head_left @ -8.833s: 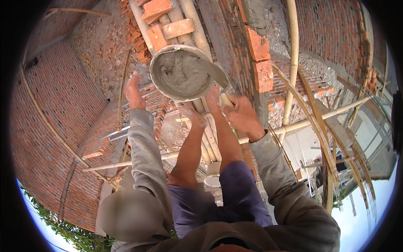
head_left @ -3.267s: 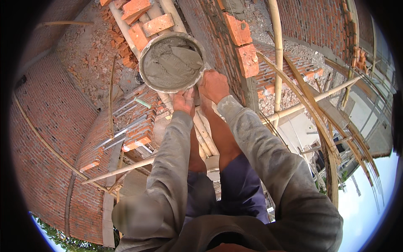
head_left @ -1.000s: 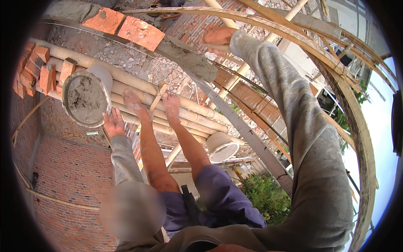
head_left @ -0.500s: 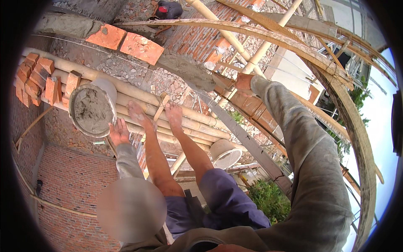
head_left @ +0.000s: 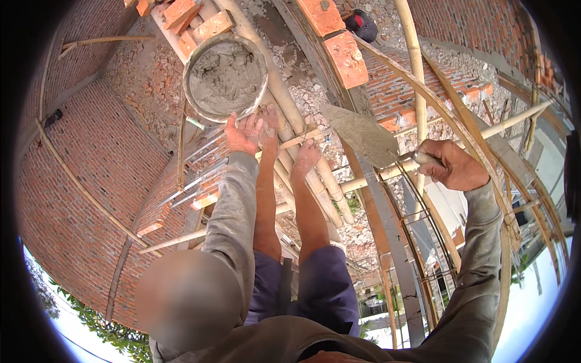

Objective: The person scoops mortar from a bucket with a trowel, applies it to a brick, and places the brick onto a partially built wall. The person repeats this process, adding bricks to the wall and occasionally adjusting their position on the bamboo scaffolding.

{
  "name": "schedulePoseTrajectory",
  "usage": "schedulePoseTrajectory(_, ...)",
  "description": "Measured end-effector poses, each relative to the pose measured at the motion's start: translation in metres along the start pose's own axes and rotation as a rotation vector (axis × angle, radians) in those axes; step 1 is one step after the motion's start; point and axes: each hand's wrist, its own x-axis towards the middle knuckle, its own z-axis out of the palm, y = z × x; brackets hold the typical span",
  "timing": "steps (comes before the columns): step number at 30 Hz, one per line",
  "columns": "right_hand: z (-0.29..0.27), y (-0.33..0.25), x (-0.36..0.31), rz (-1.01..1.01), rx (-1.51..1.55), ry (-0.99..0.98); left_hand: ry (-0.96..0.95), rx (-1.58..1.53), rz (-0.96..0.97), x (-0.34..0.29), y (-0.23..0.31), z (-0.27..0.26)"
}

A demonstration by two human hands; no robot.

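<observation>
Two hands work here: the left hand [head_left: 243, 134], fingers spread, touches the rim of the mortar pan [head_left: 225, 76] resting on bamboo poles [head_left: 284, 115]; the right hand [head_left: 452, 164] grips a trowel [head_left: 363, 134] near the brick wall's top edge [head_left: 346, 59].

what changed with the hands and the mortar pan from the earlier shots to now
The left hand, which held the pan of mortar at its rim in the earliest pictures and was open just beside it a moment ago, now touches the rim again. The right hand, earlier up at the pan, now grips a trowel out to the right. The pan still rests on the bamboo poles, full of mortar.
</observation>
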Motion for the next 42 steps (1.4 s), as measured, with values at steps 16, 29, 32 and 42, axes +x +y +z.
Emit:
schedulePoseTrajectory(16,0.138,-0.166,0.362,-0.234,-0.501,0.323,-0.002,0.140,0.014,0.008,0.106,-0.014)
schedulePoseTrajectory(29,0.105,-0.109,0.371,-0.336,-0.341,0.321,-0.016,0.145,-0.245,-0.197,-0.013,-0.010)
schedulePoseTrajectory(32,0.101,-0.106,0.377,-0.398,-0.358,0.288,-0.133,0.154,-0.338,-0.254,-0.027,0.006)
schedulePoseTrajectory(42,0.132,-0.042,0.317,-0.782,-0.441,0.636,0.052,0.528,-0.336,-0.224,-0.123,-0.039)
